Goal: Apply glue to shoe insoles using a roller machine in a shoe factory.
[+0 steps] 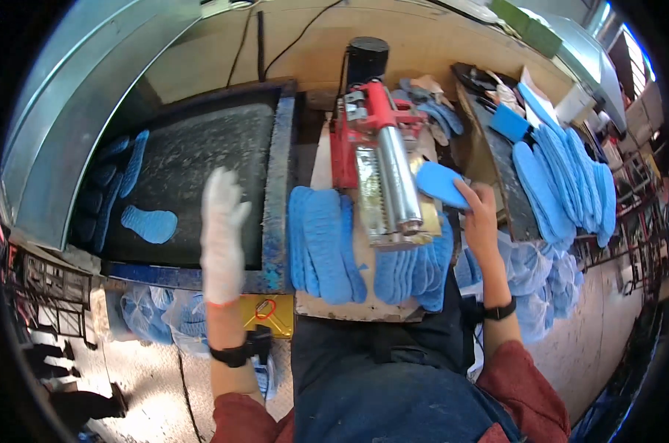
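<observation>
My left hand (pixel 224 229), in a white glove, is raised over the dark belt (pixel 194 151) of the blue-framed conveyor. Its fingers are stretched out and nothing shows in them; it is slightly blurred. My bare right hand (pixel 480 221) pinches the end of a smooth blue insole (pixel 441 184), just right of the red machine's metal roller (pixel 399 181). On the belt, left of my gloved hand, lies a single textured blue insole (pixel 149 224). Several more insoles lie at the belt's left side, partly in shadow. Stacked insoles (pixel 326 247) stand before the machine, left and right of its roller.
The red machine (pixel 381 111) stands on a board right of the conveyor. A side table at right bears piled blue insoles (pixel 567 177) and a blue box (pixel 509 122). Bags of blue pieces (pixel 530 273) sit below. A metal hood (pixel 105 81) rises at left.
</observation>
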